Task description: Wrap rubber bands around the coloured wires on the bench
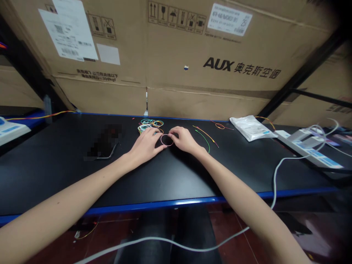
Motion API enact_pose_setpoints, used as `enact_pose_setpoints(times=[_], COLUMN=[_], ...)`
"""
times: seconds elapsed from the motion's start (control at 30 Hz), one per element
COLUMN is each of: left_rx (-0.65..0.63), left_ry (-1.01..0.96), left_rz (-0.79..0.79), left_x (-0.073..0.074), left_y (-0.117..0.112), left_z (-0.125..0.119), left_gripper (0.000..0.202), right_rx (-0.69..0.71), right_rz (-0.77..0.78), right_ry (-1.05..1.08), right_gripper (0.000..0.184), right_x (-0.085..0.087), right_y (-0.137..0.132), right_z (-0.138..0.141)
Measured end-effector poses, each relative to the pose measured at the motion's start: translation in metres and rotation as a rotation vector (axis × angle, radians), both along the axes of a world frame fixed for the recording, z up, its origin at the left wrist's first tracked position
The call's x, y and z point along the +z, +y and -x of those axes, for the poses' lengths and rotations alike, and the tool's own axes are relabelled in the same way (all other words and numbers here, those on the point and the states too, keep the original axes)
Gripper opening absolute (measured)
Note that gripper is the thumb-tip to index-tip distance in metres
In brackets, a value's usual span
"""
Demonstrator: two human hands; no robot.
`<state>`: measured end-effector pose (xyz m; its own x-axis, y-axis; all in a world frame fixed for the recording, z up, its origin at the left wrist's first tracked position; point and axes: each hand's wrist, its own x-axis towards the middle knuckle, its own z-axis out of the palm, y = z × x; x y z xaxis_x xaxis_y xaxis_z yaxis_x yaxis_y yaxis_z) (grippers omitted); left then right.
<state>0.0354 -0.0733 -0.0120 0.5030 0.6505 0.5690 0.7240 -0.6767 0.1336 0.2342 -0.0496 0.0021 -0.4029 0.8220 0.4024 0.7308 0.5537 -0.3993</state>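
Over the middle of the black table, a thin pink wire loop (166,145) sits between my two hands. My right hand (183,138) pinches the loop's right side with thumb and fingertips. On the other side, my left hand (147,145) has its thumb and fingers apart; the thumb tip meets the loop's lower edge. Behind my left fingers lies a bundle of coiled thin wires (145,124) in pale blue, yellow and other colours, partly hidden by the hand. To the right of my right hand are a green wire (205,136) and a yellow-red wire (206,134).
A dark phone-like object (110,152), partly blurred out, lies left. Further back right are an orange wire loop (220,126), a white plastic packet (251,128) and a power strip (308,150) with a white cable (275,183). A large cardboard box (176,73) stands behind the table.
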Motion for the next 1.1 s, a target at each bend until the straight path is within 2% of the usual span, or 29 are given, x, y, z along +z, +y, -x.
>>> enact_pose_setpoints(times=[0.2, 0.4, 0.6, 0.8, 0.97, 1.03, 1.1], left_rx=[-0.001, 0.004, -0.042, -0.042, 0.014, 0.071, 0.153], left_ry=[0.017, -0.016, 0.025, 0.019, -0.048, -0.056, -0.058], left_rz=[-0.026, 0.026, 0.08, 0.084, 0.01, 0.011, 0.062], left_x=[-0.003, -0.002, 0.0, 0.002, 0.013, 0.023, 0.034], left_y=[0.001, -0.002, -0.005, -0.004, -0.003, 0.002, 0.012], left_z=[0.0, -0.002, -0.004, -0.002, 0.002, 0.008, 0.023], left_gripper=[0.031, 0.032, 0.026, 0.02, 0.023, 0.027, 0.031], right_rx=[0.013, 0.036, 0.109, 0.106, 0.108, 0.148, 0.248], right_rz=[0.022, 0.004, -0.034, -0.026, -0.012, -0.033, -0.024], right_ry=[0.01, 0.017, -0.043, -0.154, -0.165, -0.076, 0.06], right_gripper=[0.017, 0.008, 0.009, 0.009, 0.011, 0.013, 0.015], right_x=[-0.001, -0.003, -0.006, -0.005, -0.001, 0.002, 0.005], right_y=[-0.001, 0.0, 0.002, -0.002, -0.006, -0.011, -0.02], right_z=[0.004, 0.001, -0.003, -0.003, -0.001, 0.005, 0.016])
